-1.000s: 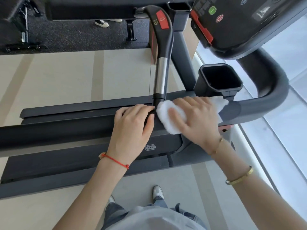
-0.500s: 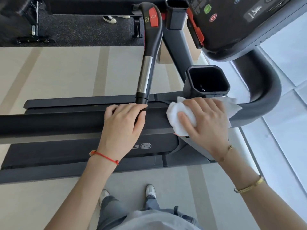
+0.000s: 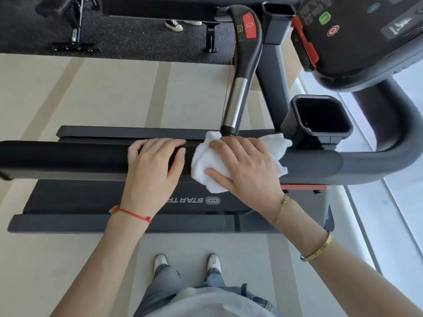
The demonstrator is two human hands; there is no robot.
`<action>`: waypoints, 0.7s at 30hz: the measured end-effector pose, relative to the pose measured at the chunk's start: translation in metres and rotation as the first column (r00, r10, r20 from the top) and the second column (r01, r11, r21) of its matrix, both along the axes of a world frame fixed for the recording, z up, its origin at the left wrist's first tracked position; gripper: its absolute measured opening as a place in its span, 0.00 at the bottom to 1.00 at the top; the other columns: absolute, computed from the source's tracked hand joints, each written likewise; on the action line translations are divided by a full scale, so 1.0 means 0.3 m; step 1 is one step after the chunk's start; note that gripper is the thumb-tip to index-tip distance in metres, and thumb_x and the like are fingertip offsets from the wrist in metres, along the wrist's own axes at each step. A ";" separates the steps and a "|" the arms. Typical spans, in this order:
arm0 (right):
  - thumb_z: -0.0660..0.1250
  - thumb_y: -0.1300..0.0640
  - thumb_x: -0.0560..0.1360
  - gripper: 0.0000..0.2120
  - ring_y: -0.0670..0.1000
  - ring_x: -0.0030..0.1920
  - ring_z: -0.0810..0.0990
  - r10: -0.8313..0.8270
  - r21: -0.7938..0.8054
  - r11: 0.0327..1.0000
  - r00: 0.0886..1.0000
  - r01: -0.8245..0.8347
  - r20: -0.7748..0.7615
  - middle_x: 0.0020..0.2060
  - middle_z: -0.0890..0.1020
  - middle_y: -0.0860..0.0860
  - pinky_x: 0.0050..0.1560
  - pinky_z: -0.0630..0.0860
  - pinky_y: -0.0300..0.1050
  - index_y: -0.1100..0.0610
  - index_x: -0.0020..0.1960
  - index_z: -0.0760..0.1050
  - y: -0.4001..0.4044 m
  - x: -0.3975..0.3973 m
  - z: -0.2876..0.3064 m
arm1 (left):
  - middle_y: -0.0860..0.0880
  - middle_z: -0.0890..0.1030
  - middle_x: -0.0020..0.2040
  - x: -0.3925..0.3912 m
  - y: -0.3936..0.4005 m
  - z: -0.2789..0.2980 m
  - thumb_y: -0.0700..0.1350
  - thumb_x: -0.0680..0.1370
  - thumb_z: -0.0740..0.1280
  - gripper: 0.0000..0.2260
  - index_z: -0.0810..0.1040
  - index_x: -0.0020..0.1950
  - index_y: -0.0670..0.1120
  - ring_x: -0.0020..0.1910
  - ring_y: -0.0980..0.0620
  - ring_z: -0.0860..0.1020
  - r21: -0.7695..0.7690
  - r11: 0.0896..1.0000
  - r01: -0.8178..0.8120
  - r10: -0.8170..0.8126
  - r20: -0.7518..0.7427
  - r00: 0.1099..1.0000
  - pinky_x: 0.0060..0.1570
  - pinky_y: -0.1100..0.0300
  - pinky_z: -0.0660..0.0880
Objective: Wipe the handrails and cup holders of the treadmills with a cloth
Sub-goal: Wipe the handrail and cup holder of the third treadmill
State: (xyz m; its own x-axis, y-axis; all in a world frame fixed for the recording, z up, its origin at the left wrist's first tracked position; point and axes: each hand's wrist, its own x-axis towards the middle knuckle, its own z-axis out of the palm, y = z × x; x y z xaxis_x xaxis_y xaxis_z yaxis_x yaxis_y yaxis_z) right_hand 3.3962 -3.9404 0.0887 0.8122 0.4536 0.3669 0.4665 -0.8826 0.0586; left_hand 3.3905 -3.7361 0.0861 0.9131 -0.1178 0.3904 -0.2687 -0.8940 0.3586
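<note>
A long black handrail [image 3: 68, 156] of the treadmill runs left to right in front of me and bends into a grey curve [image 3: 389, 156] at the right. My left hand [image 3: 153, 165] rests on top of the rail, its fingers lying across it. Just to its right, my right hand [image 3: 247, 165] holds a bunched white cloth [image 3: 206, 170] and presses it onto the rail. A black square cup holder [image 3: 320, 98] stands directly right of the cloth, with nothing visible inside it.
A handle with a chrome section and a red button [image 3: 235, 104] rises behind the cloth. The console [image 3: 357, 30] hangs at the upper right, with a second cup holder [image 3: 278, 8] beyond. The treadmill deck [image 3: 114, 223] lies below, and my feet stand beside it. Another person's shoes [image 3: 174, 25] show far off.
My right hand has slid the cloth left along the rail, from beside the cup holder towards my left hand. The left hand has stayed on the rail.
</note>
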 end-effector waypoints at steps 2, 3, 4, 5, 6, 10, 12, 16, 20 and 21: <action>0.51 0.39 0.81 0.26 0.54 0.53 0.79 0.010 0.006 1.000 1.000 -0.010 0.010 0.53 0.80 0.51 0.56 0.72 0.51 0.56 0.62 0.75 0.058 0.008 0.005 | 0.52 0.83 0.53 0.000 0.069 0.001 0.47 0.81 0.61 0.12 0.81 0.58 0.47 0.53 0.51 0.80 -0.004 1.000 -0.013 0.013 0.000 1.000 0.64 0.52 0.64; 0.51 0.39 0.81 0.25 0.54 0.52 0.79 0.013 0.008 1.000 1.000 -0.013 0.003 0.52 0.81 0.51 0.56 0.72 0.52 0.56 0.61 0.76 0.093 0.012 0.008 | 0.52 0.83 0.53 0.001 0.105 0.002 0.47 0.81 0.61 0.11 0.81 0.57 0.47 0.53 0.50 0.80 -0.002 1.000 -0.014 0.014 -0.003 1.000 0.64 0.52 0.64; 0.51 0.39 0.81 0.25 0.53 0.51 0.79 0.014 0.007 1.000 1.000 -0.014 -0.010 0.51 0.81 0.50 0.55 0.73 0.51 0.56 0.61 0.76 0.130 0.016 0.011 | 0.52 0.83 0.53 0.002 0.140 0.003 0.47 0.81 0.61 0.11 0.81 0.57 0.47 0.53 0.50 0.80 0.000 1.000 -0.015 0.015 -0.007 1.000 0.64 0.51 0.64; 0.51 0.40 0.81 0.25 0.53 0.50 0.79 0.011 0.005 1.000 1.000 -0.011 -0.025 0.51 0.81 0.50 0.54 0.73 0.51 0.56 0.61 0.76 0.169 0.021 0.014 | 0.52 0.83 0.53 0.004 0.176 0.004 0.46 0.81 0.61 0.11 0.81 0.57 0.47 0.53 0.50 0.80 0.001 1.000 -0.018 0.018 -0.010 1.000 0.65 0.51 0.64; 0.51 0.40 0.81 0.25 0.53 0.49 0.79 0.005 0.002 1.000 0.999 -0.005 -0.040 0.50 0.81 0.50 0.54 0.72 0.51 0.56 0.60 0.76 0.209 0.027 0.018 | 0.52 0.83 0.53 0.006 0.213 0.005 0.45 0.81 0.62 0.10 0.81 0.57 0.47 0.53 0.50 0.80 0.001 1.000 -0.023 0.023 -0.014 1.000 0.65 0.50 0.64; 0.50 0.39 0.81 0.25 0.53 0.49 0.79 -0.008 0.003 1.000 0.994 0.009 -0.111 0.49 0.81 0.49 0.53 0.72 0.51 0.55 0.60 0.76 0.377 0.048 0.031 | 0.51 0.83 0.54 0.012 0.375 0.005 0.45 0.81 0.62 0.10 0.81 0.58 0.47 0.55 0.50 0.79 -0.008 0.999 -0.053 0.053 -0.020 0.998 0.68 0.50 0.63; 0.48 0.39 0.81 0.26 0.53 0.50 0.78 -0.016 -0.004 1.000 0.989 0.015 -0.147 0.49 0.80 0.49 0.54 0.71 0.51 0.54 0.61 0.75 0.455 0.055 0.033 | 0.52 0.83 0.54 0.014 0.455 0.005 0.47 0.81 0.60 0.12 0.81 0.58 0.47 0.55 0.50 0.79 -0.013 0.998 -0.065 0.064 -0.027 0.998 0.69 0.49 0.62; 0.49 0.38 0.80 0.26 0.53 0.48 0.79 -0.007 -0.006 1.000 0.992 0.007 -0.126 0.48 0.81 0.49 0.53 0.72 0.51 0.55 0.60 0.76 0.604 0.066 0.027 | 0.51 0.82 0.56 0.010 0.616 -0.003 0.47 0.80 0.60 0.13 0.80 0.59 0.46 0.58 0.48 0.78 -0.029 0.996 -0.087 0.086 -0.022 0.996 0.71 0.47 0.61; 0.50 0.38 0.80 0.26 0.53 0.46 0.79 0.014 0.026 1.000 0.992 -0.011 -0.126 0.47 0.81 0.49 0.52 0.72 0.51 0.55 0.59 0.76 0.754 0.079 0.023 | 0.49 0.81 0.58 -0.003 0.762 -0.007 0.45 0.80 0.60 0.13 0.80 0.60 0.45 0.60 0.47 0.77 -0.073 0.990 -0.125 0.125 -0.002 0.992 0.67 0.42 0.64; 0.50 0.38 0.80 0.26 0.53 0.46 0.79 0.024 0.037 0.999 0.991 -0.020 -0.130 0.46 0.81 0.49 0.51 0.72 0.51 0.54 0.59 0.76 0.790 0.085 0.022 | 0.49 0.81 0.58 -0.007 0.794 -0.007 0.45 0.80 0.60 0.13 0.79 0.60 0.45 0.61 0.46 0.76 -0.086 0.988 -0.127 0.127 -0.007 0.992 0.66 0.41 0.65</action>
State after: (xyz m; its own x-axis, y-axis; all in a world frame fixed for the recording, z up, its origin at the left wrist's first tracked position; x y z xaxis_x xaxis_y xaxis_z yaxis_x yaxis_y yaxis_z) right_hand 3.4219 -3.7035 0.0952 0.8440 0.4606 0.2748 0.4875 -0.8724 -0.0350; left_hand 3.3886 -3.4978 0.0840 0.9190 0.0326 0.3929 -0.1547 -0.8868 0.4356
